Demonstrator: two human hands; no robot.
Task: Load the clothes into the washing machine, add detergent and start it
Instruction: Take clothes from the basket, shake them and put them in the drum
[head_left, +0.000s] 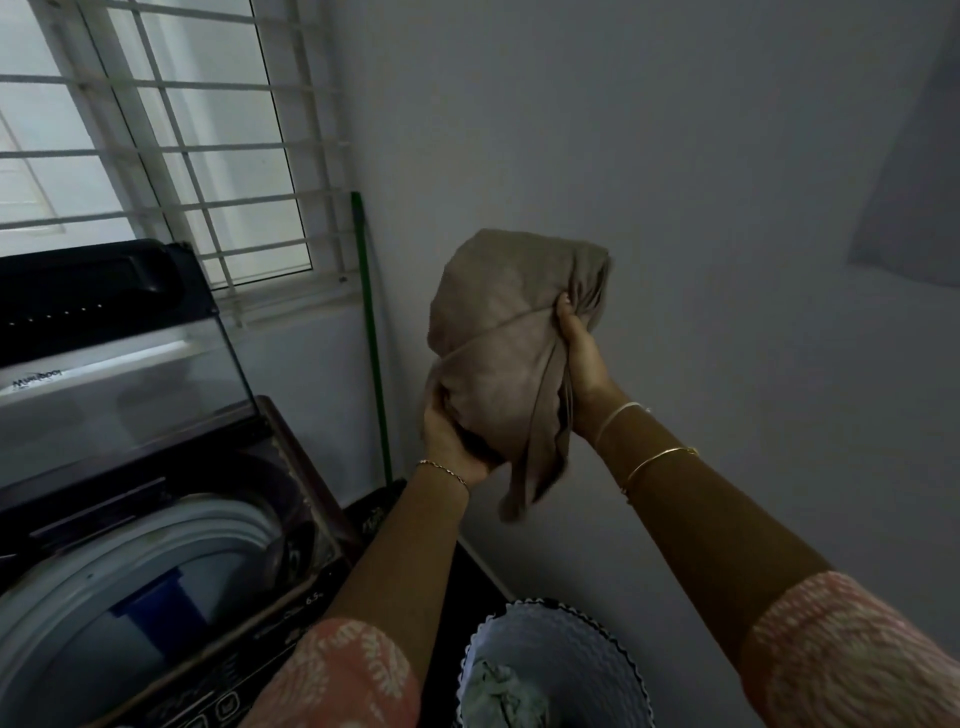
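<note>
Care is owed to the beige garment, held high before the wall, right of the open washing machine. It is cupped from below by the left hand, fingers curled into the cloth, and clamped at its right side by the right hand. The hanging tail is best gathered before the drop into the drum. A basket is seen near; a barred window far left.

Two hands up, left hand and right hand; one brown garment; one washing machine; one laundry basket, one pale garment inside; three bracelets; one green pole; one barred window
</note>
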